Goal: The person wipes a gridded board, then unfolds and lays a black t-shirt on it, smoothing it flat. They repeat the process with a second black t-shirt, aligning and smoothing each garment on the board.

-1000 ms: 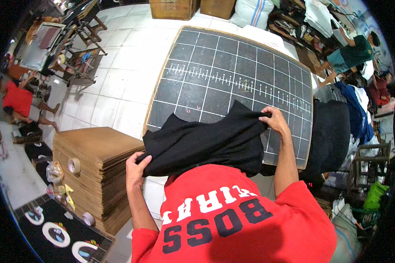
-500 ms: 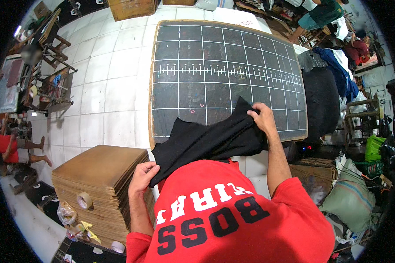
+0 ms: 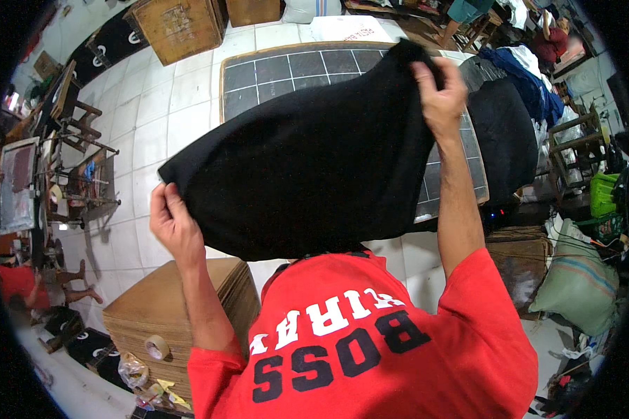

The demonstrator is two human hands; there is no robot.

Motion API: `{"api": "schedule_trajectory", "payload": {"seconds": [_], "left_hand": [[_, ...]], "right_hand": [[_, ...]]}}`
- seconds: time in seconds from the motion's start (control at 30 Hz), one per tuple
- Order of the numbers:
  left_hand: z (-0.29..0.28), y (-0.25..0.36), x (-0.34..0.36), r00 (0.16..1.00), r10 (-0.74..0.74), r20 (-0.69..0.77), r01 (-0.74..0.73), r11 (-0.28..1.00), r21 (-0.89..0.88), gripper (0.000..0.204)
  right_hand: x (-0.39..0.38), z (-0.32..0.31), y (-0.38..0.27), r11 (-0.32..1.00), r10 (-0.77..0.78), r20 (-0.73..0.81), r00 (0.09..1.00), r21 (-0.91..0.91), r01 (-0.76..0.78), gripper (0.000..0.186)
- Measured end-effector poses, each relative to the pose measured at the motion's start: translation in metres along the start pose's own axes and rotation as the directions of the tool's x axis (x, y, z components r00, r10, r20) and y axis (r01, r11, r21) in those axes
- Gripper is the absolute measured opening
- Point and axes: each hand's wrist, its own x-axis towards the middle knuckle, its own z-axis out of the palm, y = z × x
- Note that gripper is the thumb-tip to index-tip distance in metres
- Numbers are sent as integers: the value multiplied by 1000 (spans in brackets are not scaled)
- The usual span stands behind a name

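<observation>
A piece of black fabric (image 3: 307,160) hangs stretched out between my two hands, raised in front of my red shirt. My left hand (image 3: 177,220) pinches its left corner between thumb and fingers. Higher up, on the far right, my right hand (image 3: 442,98) grips the opposite corner, slightly blurred, with some of its fingers behind the cloth. Below and beyond the fabric lies a dark board table (image 3: 276,68) marked with a white grid; the cloth hides most of its surface.
At my left stands a tall stack of brown boards (image 3: 161,297), with a tape roll (image 3: 157,347) at its side. Black fabric (image 3: 503,140) is piled right of the table. A green sack (image 3: 580,276) sits at the lower right. A person in red (image 3: 21,286) is at the far left.
Both hands have risen away from my body, the left one outward to the left. The black fabric, bunched low over the table's near edge before, is now spread wide and lifted.
</observation>
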Motion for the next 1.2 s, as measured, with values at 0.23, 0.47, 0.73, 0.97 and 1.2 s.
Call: {"api": "schedule_trajectory", "payload": {"seconds": [0.23, 0.47, 0.73, 0.97, 1.2], "left_hand": [[-6, -126, 18, 939, -304, 161, 198, 861, 469, 35], [-77, -160, -54, 705, -705, 77, 685, 705, 185, 53], [-75, -169, -91, 506, -825, 252, 859, 458, -227, 53], [-90, -183, -95, 652, -729, 208, 746, 569, -346, 25], [-85, -183, -105, 775, -632, 5, 616, 754, -228, 28]], "right_hand": [[-50, 24, 117, 821, 564, 324, 760, -118, -559, 35], [-134, -84, 82, 747, 649, 649, 396, -445, -494, 38], [-197, -73, 41, 721, 690, 467, 553, -516, -463, 27], [-216, -74, 66, 267, 863, 433, 261, 49, -963, 31], [-240, -78, 56, 631, 767, 316, 559, -214, -745, 46]]}}
